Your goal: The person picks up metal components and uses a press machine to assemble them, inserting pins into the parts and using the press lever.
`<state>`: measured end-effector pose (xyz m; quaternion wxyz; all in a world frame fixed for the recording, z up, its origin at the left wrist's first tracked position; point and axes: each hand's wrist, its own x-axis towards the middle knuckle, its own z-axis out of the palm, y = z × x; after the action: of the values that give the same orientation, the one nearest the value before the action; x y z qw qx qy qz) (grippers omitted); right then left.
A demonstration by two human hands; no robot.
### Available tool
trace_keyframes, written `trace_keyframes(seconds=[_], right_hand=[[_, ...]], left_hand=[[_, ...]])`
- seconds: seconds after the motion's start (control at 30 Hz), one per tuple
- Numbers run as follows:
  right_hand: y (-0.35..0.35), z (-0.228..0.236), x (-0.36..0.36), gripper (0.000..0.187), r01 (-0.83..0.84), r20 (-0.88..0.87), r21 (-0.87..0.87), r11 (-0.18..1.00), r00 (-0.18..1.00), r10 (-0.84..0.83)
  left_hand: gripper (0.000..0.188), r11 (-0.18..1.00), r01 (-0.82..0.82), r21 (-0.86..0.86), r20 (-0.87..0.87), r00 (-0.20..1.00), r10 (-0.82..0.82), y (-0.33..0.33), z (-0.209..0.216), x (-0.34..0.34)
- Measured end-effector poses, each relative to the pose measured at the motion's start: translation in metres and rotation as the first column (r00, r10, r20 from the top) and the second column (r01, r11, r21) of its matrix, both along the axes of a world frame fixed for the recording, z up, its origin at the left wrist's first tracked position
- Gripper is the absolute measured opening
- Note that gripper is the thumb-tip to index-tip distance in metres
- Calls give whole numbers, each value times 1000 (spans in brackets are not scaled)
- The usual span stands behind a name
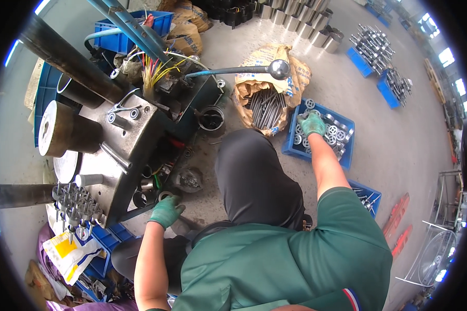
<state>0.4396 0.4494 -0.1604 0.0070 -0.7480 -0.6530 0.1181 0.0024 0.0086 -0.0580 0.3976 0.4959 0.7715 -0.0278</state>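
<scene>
I wear green work gloves and a green shirt. My right hand [311,123] reaches out into a blue plastic crate [347,147] full of round metal parts [336,133] and closes over some of them. My left hand [166,210] rests by the lower edge of a grey press machine [122,150], its fingers curled on a dark flat piece there. My knee in dark trousers lies between both arms. A rack of finished metal pins [75,205] stands at the machine's left front.
An open paper sack of long metal rods [264,106] sits beyond the crate. A lever with a shiny ball knob [279,68] juts from the machine. More blue crates of parts [394,85] and metal cylinders [316,26] stand on the concrete floor.
</scene>
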Motion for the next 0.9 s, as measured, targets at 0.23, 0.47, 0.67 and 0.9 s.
trace_keyframes(seconds=[0.23,0.47,0.67,0.9], right_hand=[[8,-7,-14,58,262,-44,-51,964,964,-264],[16,-28,59,74,309,-138,-93,946,937,-320],[-68,-5,54,57,349,-665,-580,736,319,-675],[-134,117,3,49,-120,-807,-589,799,147,-572]], left_hand=[[46,1000,-5,3,7,1000,5,-3,3,2],[46,998,33,50,-20,999,-32,-12,-14,-3],[40,963,178,204,-157,977,-147,-11,-8,-1],[37,945,189,266,-75,982,-175,4,27,7]])
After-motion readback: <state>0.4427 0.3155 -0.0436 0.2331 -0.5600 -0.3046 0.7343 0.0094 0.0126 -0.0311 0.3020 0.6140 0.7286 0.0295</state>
